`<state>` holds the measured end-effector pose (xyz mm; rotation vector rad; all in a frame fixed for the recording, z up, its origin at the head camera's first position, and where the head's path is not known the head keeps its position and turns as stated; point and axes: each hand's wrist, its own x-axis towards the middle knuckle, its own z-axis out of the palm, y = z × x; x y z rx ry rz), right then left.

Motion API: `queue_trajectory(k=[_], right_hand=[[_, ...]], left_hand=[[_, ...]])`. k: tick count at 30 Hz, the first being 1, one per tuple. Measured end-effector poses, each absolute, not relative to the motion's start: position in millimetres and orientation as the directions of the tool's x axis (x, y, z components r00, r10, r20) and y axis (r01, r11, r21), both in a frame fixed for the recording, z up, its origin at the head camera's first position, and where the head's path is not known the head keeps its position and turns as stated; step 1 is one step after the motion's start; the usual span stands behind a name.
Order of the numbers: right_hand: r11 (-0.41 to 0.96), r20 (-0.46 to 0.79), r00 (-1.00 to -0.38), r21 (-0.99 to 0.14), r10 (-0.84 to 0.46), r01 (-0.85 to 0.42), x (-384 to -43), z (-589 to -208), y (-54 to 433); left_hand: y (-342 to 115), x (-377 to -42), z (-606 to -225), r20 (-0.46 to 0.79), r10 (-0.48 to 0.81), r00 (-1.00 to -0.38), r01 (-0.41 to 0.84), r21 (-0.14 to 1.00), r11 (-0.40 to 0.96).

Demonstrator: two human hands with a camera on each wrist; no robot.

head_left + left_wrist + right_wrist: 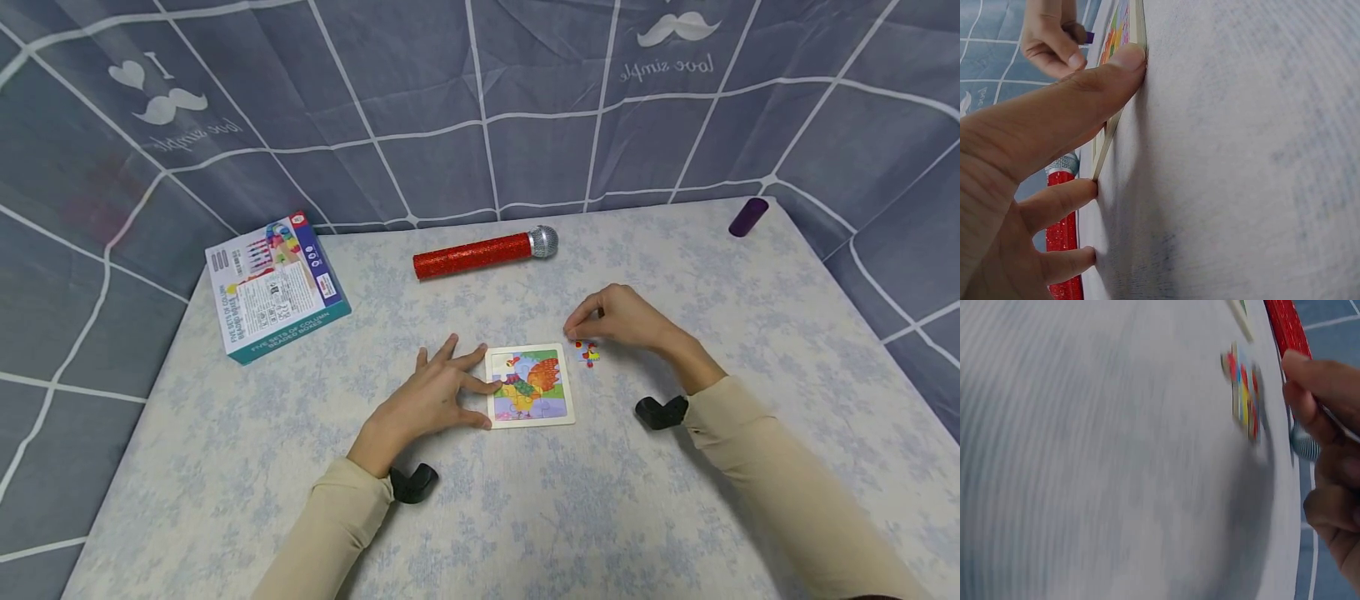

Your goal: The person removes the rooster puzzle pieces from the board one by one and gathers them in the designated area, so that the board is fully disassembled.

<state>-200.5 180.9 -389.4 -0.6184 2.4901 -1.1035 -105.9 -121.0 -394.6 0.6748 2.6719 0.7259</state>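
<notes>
A square jigsaw puzzle (551, 406) in a pale frame lies flat, with a colourful rooster picture. My left hand (431, 396) is at its left side with fingers spread. The thumb (1125, 59) presses the frame's near-left corner, one finger reaches over the picture and another touches the far-left corner. Just right of the frame lies a small cluster of loose jigsaw pieces (588, 354), red, yellow and blue. My right hand (618, 317) hovers right beside them, thumb and index fingertips brought close together and the other fingers curled. Nothing shows between those fingertips in the right wrist view.
A red glittery microphone (480, 254) with a silver head lies behind the puzzle. To the left back sits a beaded-box set carton (277, 287). A purple cylinder (748, 217) is at the far right corner. Grey-blue checked cloth (540, 158) hangs around the table (517, 517).
</notes>
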Motion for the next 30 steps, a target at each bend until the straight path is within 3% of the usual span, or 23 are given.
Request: queue_trajectory(k=[8,17,30], right_hand=[[0.460,-0.116,-0.703,-0.827,-0.702,-0.323,-199,-393,145],[0.410,-0.132,-0.590,-0.835,-0.796,-0.367,-199,-398,122],[0.421,-0.142,-0.560,-0.810,-0.816,-0.408,-202,-400,119]], left_hand=[[-122,-106,-393,-0.167,0.511,-0.843,0.359,0.533,0.766],[-121,-105,-393,-0.164,0.517,-0.840,0.368,0.527,0.766],[-120,-106,-392,-0.168,0.513,-0.842,0.363,0.528,0.768]])
